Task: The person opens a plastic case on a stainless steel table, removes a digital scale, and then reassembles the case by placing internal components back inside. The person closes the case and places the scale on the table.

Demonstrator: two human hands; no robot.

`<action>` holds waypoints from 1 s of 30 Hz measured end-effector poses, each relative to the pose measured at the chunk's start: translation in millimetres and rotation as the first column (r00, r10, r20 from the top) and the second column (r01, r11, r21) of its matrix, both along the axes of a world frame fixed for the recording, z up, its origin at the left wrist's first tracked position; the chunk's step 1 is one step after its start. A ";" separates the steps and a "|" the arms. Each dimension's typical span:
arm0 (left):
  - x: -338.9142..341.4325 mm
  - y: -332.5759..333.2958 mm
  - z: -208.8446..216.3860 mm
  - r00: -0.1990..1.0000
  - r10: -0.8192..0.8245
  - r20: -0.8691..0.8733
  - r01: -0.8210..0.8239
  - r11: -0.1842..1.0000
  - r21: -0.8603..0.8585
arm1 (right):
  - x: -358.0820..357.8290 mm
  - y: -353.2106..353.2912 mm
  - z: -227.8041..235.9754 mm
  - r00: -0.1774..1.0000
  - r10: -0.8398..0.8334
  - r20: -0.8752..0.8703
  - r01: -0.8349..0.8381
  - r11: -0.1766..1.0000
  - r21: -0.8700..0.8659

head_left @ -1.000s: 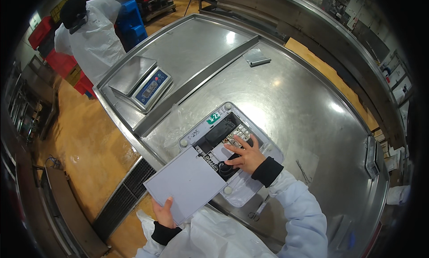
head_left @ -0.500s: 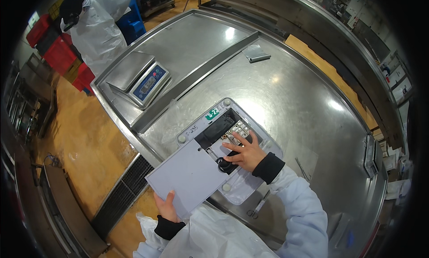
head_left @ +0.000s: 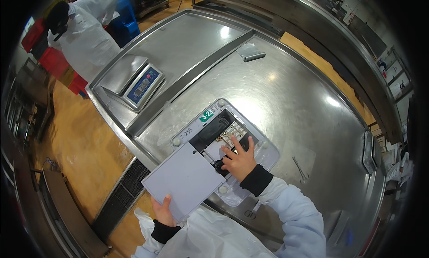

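An upturned grey bench scale (head_left: 187, 135), with round feet and a green label, lies on the steel table. Its underside compartment (head_left: 214, 132) is uncovered, showing a dark cavity, pale ribbed plastic and a coiled black cord (head_left: 219, 165). The flat light-grey cover panel (head_left: 185, 180) lies slid toward the lower left, overhanging the table's near edge. My left hand (head_left: 164, 210) grips the panel's near edge, thumb on top. My right hand (head_left: 241, 162) reaches over the compartment with fingers spread, its lower fingers against the black cord; the thumb is hard to make out.
Left of a raised metal divider (head_left: 196, 77) stands another scale (head_left: 138, 81) with a blue keypad. Scissors (head_left: 301, 169) lie to the right, and a small roll of film (head_left: 251, 52) at the back. A co-worker in white (head_left: 89, 30) stands beyond the far left edge.
My right hand has shifted slightly left and its fingers have spread wider over the compartment. The left hand still holds the panel. The co-worker has moved a little.
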State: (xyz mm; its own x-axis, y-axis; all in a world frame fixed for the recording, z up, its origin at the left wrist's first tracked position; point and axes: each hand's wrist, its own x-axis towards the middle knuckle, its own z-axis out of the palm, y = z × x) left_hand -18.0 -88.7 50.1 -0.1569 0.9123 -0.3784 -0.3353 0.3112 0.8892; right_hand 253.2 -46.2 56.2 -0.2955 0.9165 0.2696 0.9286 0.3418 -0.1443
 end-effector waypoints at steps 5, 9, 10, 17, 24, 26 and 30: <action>-0.8 0.6 1.0 1.000 0.003 0.004 -0.003 1.000 0.000 | -3.4 -1.5 8.7 0.994 -0.011 0.111 0.010 1.000 0.012; -2.2 1.6 -3.1 0.999 0.007 0.032 -0.007 1.000 0.009 | -5.6 4.4 6.4 0.988 0.013 0.154 0.006 0.992 -0.125; -1.7 2.4 -2.0 0.999 0.002 0.039 -0.002 1.000 0.005 | -3.2 7.9 10.0 0.993 0.007 0.115 0.017 0.979 -0.203; -1.7 2.5 -0.7 0.999 0.003 0.053 -0.002 1.000 -0.006 | 3.1 -4.5 11.6 0.967 -0.175 -0.186 0.123 0.958 -0.260; 2.3 3.3 1.1 0.993 0.021 0.116 -0.023 1.000 0.015 | -11.4 -10.5 -4.1 0.969 -0.152 -0.193 0.121 0.979 -0.163; 0.5 2.8 -3.1 0.994 0.007 0.107 -0.010 1.000 0.026 | -15.2 -13.4 -3.2 0.980 -0.129 -0.153 0.106 0.983 -0.150; 1.5 3.0 -2.4 0.997 0.021 0.071 -0.021 1.000 0.000 | -19.6 -23.4 -12.9 0.999 -0.043 -0.028 0.038 0.984 -0.175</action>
